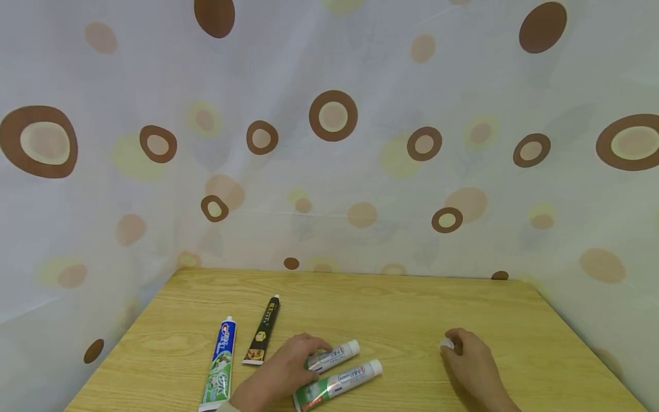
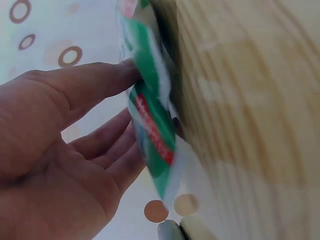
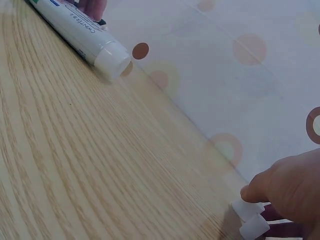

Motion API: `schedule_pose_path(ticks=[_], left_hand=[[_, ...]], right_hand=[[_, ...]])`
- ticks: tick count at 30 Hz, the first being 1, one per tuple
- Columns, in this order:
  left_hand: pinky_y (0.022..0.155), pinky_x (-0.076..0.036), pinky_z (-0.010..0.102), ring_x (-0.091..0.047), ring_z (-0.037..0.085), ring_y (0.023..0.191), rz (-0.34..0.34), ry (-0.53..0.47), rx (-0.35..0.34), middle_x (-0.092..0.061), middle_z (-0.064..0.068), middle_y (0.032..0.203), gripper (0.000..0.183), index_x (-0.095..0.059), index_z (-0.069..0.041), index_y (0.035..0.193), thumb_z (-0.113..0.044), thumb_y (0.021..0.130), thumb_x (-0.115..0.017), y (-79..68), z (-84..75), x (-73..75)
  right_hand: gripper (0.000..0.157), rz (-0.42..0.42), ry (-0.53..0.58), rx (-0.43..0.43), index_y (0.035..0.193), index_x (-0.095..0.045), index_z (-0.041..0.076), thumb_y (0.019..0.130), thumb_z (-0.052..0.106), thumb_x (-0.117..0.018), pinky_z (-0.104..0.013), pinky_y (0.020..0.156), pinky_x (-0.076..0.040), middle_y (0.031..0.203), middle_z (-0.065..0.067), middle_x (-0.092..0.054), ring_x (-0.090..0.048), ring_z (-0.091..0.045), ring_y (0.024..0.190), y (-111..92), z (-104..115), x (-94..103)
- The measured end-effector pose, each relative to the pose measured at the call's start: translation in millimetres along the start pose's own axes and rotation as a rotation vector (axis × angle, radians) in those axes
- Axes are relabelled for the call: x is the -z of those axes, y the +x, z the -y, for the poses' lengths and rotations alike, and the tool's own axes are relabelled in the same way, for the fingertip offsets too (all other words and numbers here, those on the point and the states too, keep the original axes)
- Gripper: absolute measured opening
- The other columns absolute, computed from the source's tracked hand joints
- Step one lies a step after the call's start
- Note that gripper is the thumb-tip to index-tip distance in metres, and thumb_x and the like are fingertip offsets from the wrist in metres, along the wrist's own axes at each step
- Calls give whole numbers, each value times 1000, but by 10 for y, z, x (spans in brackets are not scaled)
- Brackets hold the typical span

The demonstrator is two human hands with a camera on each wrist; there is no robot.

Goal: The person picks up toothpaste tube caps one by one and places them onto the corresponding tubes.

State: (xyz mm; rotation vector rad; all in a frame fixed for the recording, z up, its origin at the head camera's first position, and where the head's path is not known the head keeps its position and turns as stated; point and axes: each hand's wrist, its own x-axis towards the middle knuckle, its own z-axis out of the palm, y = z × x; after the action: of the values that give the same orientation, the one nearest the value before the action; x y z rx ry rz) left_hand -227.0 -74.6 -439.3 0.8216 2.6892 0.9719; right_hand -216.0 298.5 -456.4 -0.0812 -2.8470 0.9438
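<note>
In the head view my left hand (image 1: 288,366) grips the rear of two green-and-white toothpaste tubes (image 1: 337,356), fingers over it and thumb on the near side. The front toothpaste tube (image 1: 355,377) lies alongside, close to the thumb. Seen from the left wrist, the thumb presses on green-and-white wrapping (image 2: 145,50); the tubes overlap there and are partly blurred. Over to the right, my right hand (image 1: 473,360) pinches small white caps just at the tabletop. Its wrist view shows two of them together, an upper cap (image 3: 247,208) under the thumb and a lower cap (image 3: 255,227).
A blue-and-green toothpaste tube (image 1: 220,363) lies left of my left hand. Behind it to the right is a slim black toothpaste tube (image 1: 262,329). The wooden table (image 1: 401,309) meets a spotted curtain (image 1: 370,177) at the back and sides.
</note>
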Motion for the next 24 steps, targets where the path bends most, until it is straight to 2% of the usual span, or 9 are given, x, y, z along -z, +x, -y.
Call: schedule_pose_path(ticks=[3, 7, 12, 16, 20, 24], left_hand=[[79, -52, 25, -57, 13, 99, 23, -56, 42, -63, 1, 119, 44, -66, -22, 124, -11, 83, -77, -15, -8, 18], [85, -55, 36, -60, 22, 105, 10, -89, 74, -62, 4, 121, 41, -64, -18, 127, -13, 87, -74, -33, -4, 65], [89, -56, 47, -61, 34, 114, -67, -36, 69, -60, 13, 131, 42, -62, -10, 131, -11, 90, -71, -61, 17, 161], [94, -53, 54, -56, 38, 120, -145, -7, 70, -58, 17, 133, 41, -60, -7, 131, -7, 91, -68, -96, 13, 231], [98, -50, 57, -52, 42, 125, -249, 65, 90, -59, 19, 131, 40, -62, -4, 127, -2, 87, -68, -119, 27, 263], [93, -54, 52, -55, 40, 120, -353, 175, 121, -61, 18, 126, 38, -65, -5, 122, 1, 84, -68, -149, 57, 276]], right_hand=[[33, 3, -4, -1, 121, -60, -8, 95, 13, -63, -47, 86, -55, 110, -17, -65, -62, -29, 102, 3, -2, 1], [32, 3, -9, -5, 120, -61, -8, 95, 11, -63, -49, 88, -54, 112, -18, -65, -63, -34, 105, 7, 0, 2], [34, 18, 1, -23, 124, -59, -9, 97, 11, -59, -57, 95, -50, 121, -25, -63, -56, -46, 118, 21, 16, 5], [35, 12, 9, -19, 125, -58, -10, 97, 10, -59, -57, 95, -50, 123, -27, -62, -55, -48, 119, 25, 19, 7], [36, 10, 33, -15, 125, -58, -11, 96, 9, -59, -52, 90, -54, 122, -30, -61, -58, -48, 115, 22, 30, 23], [37, 18, 63, -15, 128, -56, -11, 98, 11, -58, -52, 91, -54, 126, -31, -59, -57, -48, 117, 12, 64, 49]])
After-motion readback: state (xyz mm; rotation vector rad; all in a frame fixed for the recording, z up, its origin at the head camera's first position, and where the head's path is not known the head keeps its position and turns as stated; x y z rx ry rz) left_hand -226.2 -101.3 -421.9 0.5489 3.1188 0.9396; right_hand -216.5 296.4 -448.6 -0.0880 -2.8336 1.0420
